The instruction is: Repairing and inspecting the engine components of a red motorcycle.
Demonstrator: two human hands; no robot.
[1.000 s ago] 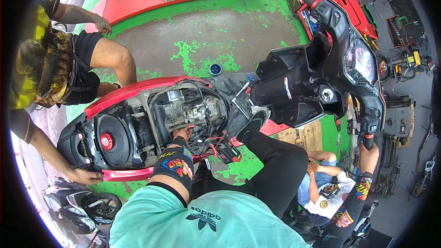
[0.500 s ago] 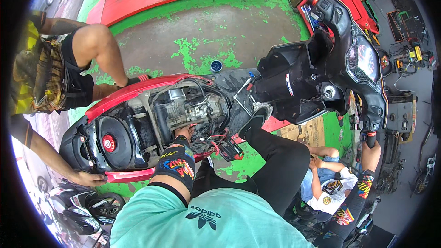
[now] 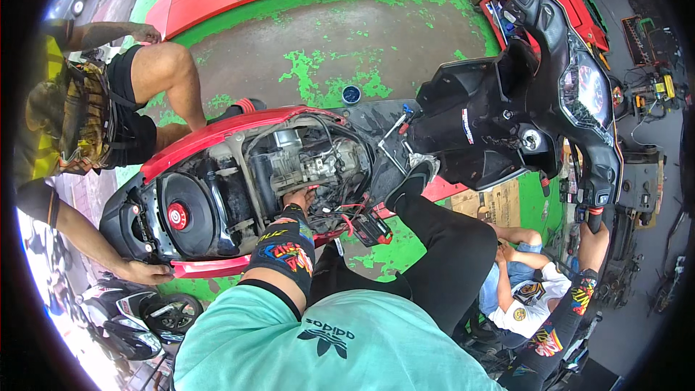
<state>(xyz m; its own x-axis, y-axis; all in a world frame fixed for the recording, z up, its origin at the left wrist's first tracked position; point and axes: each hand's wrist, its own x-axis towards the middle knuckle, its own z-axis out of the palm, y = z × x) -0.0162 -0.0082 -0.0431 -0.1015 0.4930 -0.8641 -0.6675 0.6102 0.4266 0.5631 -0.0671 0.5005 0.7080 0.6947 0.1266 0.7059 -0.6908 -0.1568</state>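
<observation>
the left grip (image 3: 298,199) reaches in at the engine (image 3: 318,165)'s near side; whether it is pinching anything is hard to tell. the right grip (image 3: 594,239) is clamped on the handlebar (image 3: 600,194), well right of the engine. the scooter (image 3: 449,127) surrounds the engine. beyond the engine, a cup (image 3: 351,94) stands on the floor (image 3: 289,38).

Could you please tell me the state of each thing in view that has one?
Left hand: inside the scooter, grasp unclear
Right hand: closed around the right handlebar grip
Scooter: uncovered on top behind the floorboard
Engine: exposed
Red round cap: in place
Small round tub: upright, open
Dashboard display: glare, lit or not unclear
Co-worker's hand: at the scooter's tail
</observation>
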